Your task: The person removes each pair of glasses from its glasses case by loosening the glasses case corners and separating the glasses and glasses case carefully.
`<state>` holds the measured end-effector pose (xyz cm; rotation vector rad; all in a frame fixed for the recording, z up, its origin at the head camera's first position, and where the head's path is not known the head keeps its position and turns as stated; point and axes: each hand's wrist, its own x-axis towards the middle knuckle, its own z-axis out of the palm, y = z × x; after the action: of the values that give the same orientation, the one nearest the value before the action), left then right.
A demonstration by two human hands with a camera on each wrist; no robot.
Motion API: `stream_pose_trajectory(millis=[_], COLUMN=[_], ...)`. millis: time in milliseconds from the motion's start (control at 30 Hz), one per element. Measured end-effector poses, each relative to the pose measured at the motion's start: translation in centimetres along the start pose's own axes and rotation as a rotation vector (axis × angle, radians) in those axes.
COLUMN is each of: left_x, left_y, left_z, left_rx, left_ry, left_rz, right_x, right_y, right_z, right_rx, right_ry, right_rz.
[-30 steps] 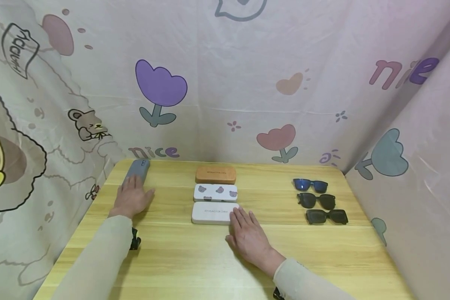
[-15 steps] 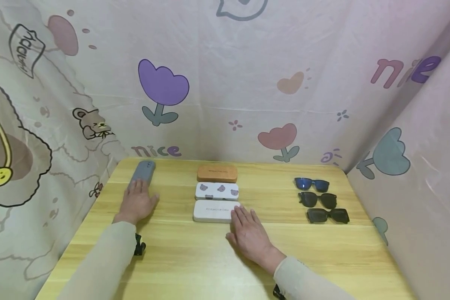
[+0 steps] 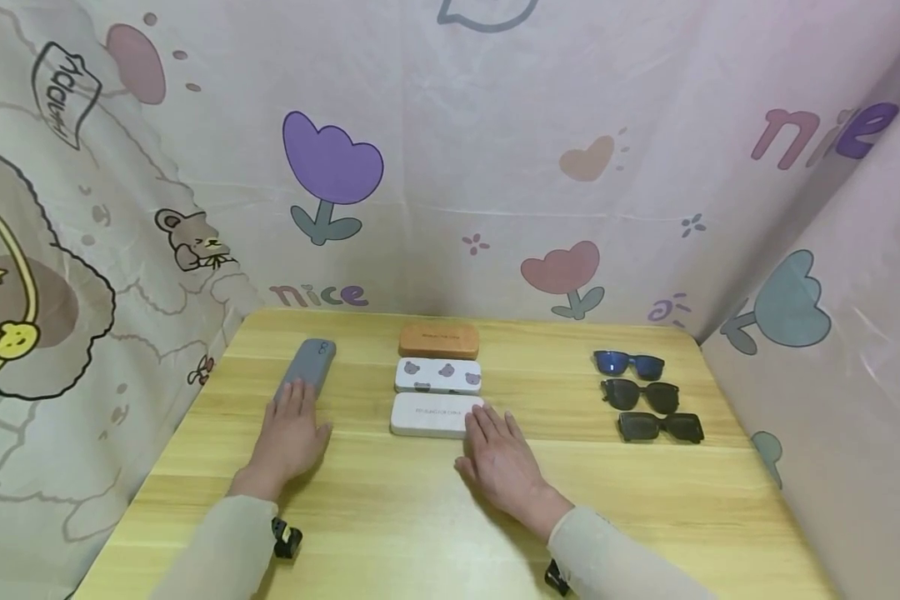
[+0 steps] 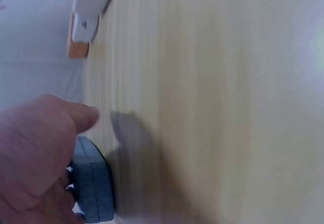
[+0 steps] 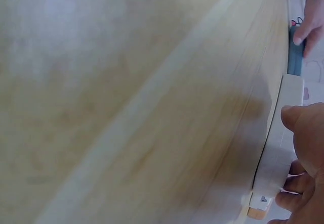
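Observation:
My left hand lies with straight fingers over the near end of a grey-blue glasses case at the table's left. In the left wrist view, the side of this grey-blue case shows below my outstretched thumb. My right hand rests its extended fingertips on the right end of a white glasses case with small lettering. Behind the white case sit a case with bear prints and an orange-brown case, the three lined up front to back.
On the right of the wooden table lie three pairs of sunglasses in a column: blue-lensed sunglasses at the back, dark sunglasses in the middle, and black-framed sunglasses in front. A printed curtain surrounds the back and sides.
My left hand and the grey-blue case beneath it have slid toward me and to the right. My right hand stays at the white case. The head view has shifted slightly.

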<state>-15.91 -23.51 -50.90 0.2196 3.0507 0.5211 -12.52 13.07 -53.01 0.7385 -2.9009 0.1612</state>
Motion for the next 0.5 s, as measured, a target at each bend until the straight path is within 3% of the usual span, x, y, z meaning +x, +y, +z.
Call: stream_pose_trajectory(millis=[267, 367, 500], left_x=[-3.2, -3.8, -3.7], left_y=[1.9, 2.5, 3.3], left_z=[-0.2, -0.5, -1.0], left_rx=[0.008, 0.023, 0.040], left_ry=[0.017, 0.050, 0.081], left_rz=[0.044, 0.053, 0.013], right_x=[0.1, 0.1, 0.0], right_y=[0.0, 0.0, 0.0], right_z=[-0.2, -0.2, -0.1], right_rx=[-0.006, -0.006, -0.001], right_ry=[-0.003, -0.001, 0.003], right_rz=[0.011, 0.010, 0.008])
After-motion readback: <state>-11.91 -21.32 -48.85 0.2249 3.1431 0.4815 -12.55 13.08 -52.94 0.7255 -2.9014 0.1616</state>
